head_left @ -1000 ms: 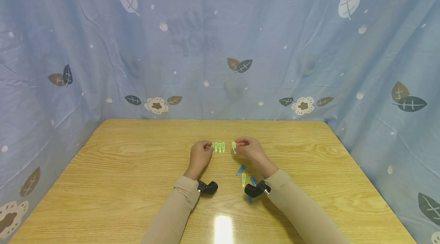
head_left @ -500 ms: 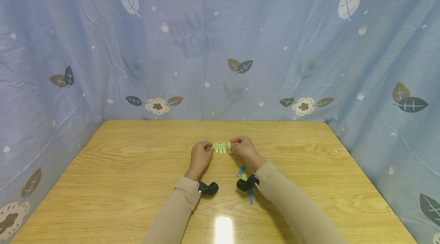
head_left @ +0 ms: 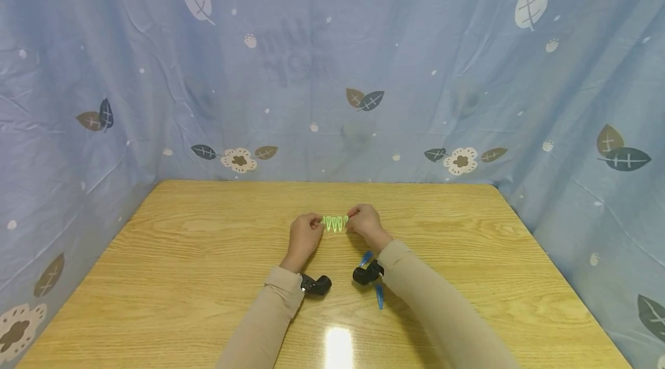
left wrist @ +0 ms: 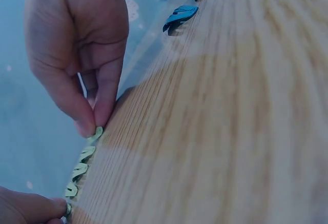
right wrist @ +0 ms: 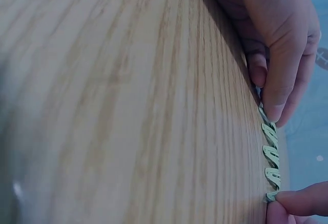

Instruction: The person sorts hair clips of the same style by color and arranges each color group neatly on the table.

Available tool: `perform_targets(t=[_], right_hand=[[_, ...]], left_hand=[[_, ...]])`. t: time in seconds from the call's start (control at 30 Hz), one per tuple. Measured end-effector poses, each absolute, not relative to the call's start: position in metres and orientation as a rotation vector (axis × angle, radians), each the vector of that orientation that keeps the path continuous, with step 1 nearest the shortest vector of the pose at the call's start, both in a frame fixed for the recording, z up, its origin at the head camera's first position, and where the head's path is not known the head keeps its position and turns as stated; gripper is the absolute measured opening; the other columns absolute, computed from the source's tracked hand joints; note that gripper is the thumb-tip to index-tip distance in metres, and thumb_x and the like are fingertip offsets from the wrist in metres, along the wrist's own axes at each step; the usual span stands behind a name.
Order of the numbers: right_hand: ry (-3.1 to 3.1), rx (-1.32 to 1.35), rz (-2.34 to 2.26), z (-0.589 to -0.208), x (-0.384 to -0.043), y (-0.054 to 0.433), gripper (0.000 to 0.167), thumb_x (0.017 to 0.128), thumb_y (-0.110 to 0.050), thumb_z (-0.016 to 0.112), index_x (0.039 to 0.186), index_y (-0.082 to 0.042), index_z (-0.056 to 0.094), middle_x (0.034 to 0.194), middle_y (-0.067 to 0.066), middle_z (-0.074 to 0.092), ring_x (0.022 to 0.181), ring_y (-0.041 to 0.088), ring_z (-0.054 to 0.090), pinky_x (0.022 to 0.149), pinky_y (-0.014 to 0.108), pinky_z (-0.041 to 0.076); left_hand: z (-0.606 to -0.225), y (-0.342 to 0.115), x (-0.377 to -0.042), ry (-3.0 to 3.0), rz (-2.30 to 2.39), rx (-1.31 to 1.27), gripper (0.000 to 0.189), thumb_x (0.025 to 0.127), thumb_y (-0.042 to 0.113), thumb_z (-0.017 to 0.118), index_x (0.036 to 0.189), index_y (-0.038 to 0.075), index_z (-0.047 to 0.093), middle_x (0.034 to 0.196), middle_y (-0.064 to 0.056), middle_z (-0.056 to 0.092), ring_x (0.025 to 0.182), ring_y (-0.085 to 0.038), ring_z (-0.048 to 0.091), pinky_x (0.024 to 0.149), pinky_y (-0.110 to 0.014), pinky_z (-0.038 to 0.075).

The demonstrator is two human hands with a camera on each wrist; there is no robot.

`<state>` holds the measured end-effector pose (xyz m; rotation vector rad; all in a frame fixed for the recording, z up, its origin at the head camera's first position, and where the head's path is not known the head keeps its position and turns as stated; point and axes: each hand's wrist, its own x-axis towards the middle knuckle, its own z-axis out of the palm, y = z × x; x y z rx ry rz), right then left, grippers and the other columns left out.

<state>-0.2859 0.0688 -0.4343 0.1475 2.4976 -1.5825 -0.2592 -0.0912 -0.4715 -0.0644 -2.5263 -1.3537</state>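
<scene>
Light green snap hair clips stand side by side in a short row, with a middle clip [head_left: 334, 224] between the two hands. At the row's left end my left hand [head_left: 304, 236] pinches the end clip [right wrist: 264, 114] with thumb and fingers. My right hand [head_left: 366, 223] pinches another green hair clip [left wrist: 97, 133] at the right end, a small gap from its neighbour. Its fingertips are right down at the wooden surface. The fingers partly hide both end clips.
On the wooden table [head_left: 208, 265], a blue hair clip [head_left: 366, 257] and another blue clip [head_left: 380, 296] lie near the right wrist camera [head_left: 368, 273]. A blue patterned curtain [head_left: 322, 69] hangs around the table's back and sides.
My right hand has moved left with its green hair clip, bringing it up close to the row. The left hand stays at the left end. The right forearm now covers the loose green clip.
</scene>
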Motion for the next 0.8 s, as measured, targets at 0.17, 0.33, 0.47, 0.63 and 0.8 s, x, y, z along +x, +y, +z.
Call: perform_targets(t=[0.17, 0.33, 0.47, 0.63, 0.8], right_hand=[[2.541, 0.148, -1.536, -0.4316, -0.2861, 0.0670, 0.021, 0.078, 0.008, 0.064, 0.099, 0.005, 0.062, 0.099, 0.018, 0.061, 0.070, 0.021, 0.063, 0.066, 0.031, 0.055], [2.606, 0.129, -1.471, -0.4306, -0.2860, 0.0657, 0.015, 0.079, 0.008, 0.062, 0.094, 0.004, 0.063, 0.099, 0.018, 0.061, 0.068, 0.020, 0.063, 0.064, 0.030, 0.055], [2.634, 0.123, -1.437, -0.4304, -0.2850, 0.0653, 0.013, 0.080, 0.007, 0.063, 0.093, 0.003, 0.063, 0.099, 0.019, 0.061, 0.068, 0.020, 0.062, 0.063, 0.030, 0.055], [2.621, 0.131, -1.450, -0.4298, -0.2834, 0.0649, 0.016, 0.080, 0.007, 0.064, 0.096, 0.005, 0.063, 0.098, 0.018, 0.061, 0.069, 0.020, 0.063, 0.064, 0.028, 0.055], [2.605, 0.128, -1.476, -0.4303, -0.2822, 0.0646, 0.019, 0.079, 0.008, 0.064, 0.097, 0.008, 0.063, 0.098, 0.020, 0.061, 0.069, 0.021, 0.064, 0.063, 0.027, 0.055]], left_hand=[[-0.4710, -0.0903, -0.2600, -2.526, -1.356, -0.058, 0.017, 0.084, 0.005, 0.068, 0.099, -0.003, 0.071, 0.080, -0.010, 0.063, 0.072, -0.018, 0.056, 0.065, -0.030, 0.048], [-0.4692, -0.0896, -0.2591, -2.529, -1.362, -0.061, 0.017, 0.083, 0.005, 0.068, 0.099, -0.003, 0.071, 0.080, -0.009, 0.063, 0.072, -0.018, 0.056, 0.065, -0.030, 0.048], [-0.4690, -0.0895, -0.2591, -2.534, -1.360, -0.062, 0.017, 0.083, 0.005, 0.069, 0.099, -0.003, 0.071, 0.080, -0.009, 0.063, 0.072, -0.017, 0.056, 0.065, -0.029, 0.048], [-0.4706, -0.0904, -0.2598, -2.538, -1.354, -0.058, 0.017, 0.084, 0.005, 0.068, 0.099, -0.003, 0.070, 0.081, -0.009, 0.063, 0.072, -0.017, 0.057, 0.065, -0.029, 0.048], [-0.4712, -0.0911, -0.2602, -2.537, -1.365, -0.050, 0.017, 0.084, 0.004, 0.067, 0.100, -0.003, 0.070, 0.081, -0.009, 0.064, 0.073, -0.017, 0.058, 0.066, -0.030, 0.050]])
